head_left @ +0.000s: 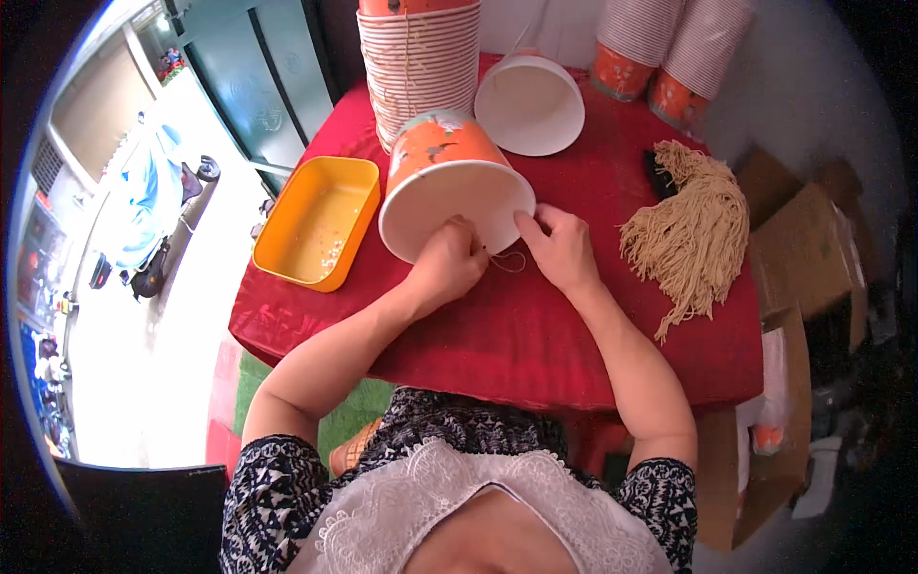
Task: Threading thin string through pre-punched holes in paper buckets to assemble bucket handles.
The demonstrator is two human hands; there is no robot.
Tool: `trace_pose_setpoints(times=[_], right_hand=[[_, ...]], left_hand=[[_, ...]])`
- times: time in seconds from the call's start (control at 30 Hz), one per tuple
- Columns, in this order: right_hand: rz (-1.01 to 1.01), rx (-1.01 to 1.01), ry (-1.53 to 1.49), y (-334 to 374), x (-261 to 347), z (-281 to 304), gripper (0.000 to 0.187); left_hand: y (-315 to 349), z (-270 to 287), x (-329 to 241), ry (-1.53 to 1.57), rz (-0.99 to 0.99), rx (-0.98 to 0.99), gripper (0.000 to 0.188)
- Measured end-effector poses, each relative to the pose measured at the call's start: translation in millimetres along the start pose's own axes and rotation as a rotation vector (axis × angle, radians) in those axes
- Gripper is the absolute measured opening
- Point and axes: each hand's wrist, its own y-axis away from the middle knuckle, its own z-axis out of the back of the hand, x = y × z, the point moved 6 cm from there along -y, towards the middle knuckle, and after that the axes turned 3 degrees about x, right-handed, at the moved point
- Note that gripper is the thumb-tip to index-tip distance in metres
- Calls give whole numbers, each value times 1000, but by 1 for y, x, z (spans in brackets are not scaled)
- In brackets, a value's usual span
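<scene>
A paper bucket [448, 143], orange-printed outside and white inside, lies tilted on the table with its mouth facing me. My left hand [449, 260] is at the lower part of this mouth, its fingers closed. A thin tan cord [516, 266] loops out beside those fingers; where it is gripped is partly hidden. At the right side of the rim, my right hand [559, 247] pinches the bucket's edge between thumb and fingers. Another white-lined bucket [532, 107] lies on its side just behind.
A red cloth covers the table [497, 335]. To the left sits a yellow plastic tub [320, 225] with small white bits in it. A bundle of tan cords [693, 230] lies at the right. Stacked buckets [421, 72] stand behind; cardboard boxes [808, 253] are beside the table.
</scene>
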Motion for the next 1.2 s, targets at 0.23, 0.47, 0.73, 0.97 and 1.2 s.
trace_pose_setpoints(times=[0.23,0.47,0.73,0.97,1.2], right_hand=[[-125,-45,-132,2,-17,13,31],[-97,-175,-108,1,-14,47,34],[236,-229,-38,4,11,59,26],[5,-250,-559,12,37,62,11],[-53,204,-1016,14,105,30,29]], left_hand=[[58,42,-61,-53,-293,426,13],[42,140,-57,371,76,-94,39],[8,98,-99,754,-24,-33,75],[0,98,-92,832,-113,-140,80],[10,99,-103,784,-208,-272,95]])
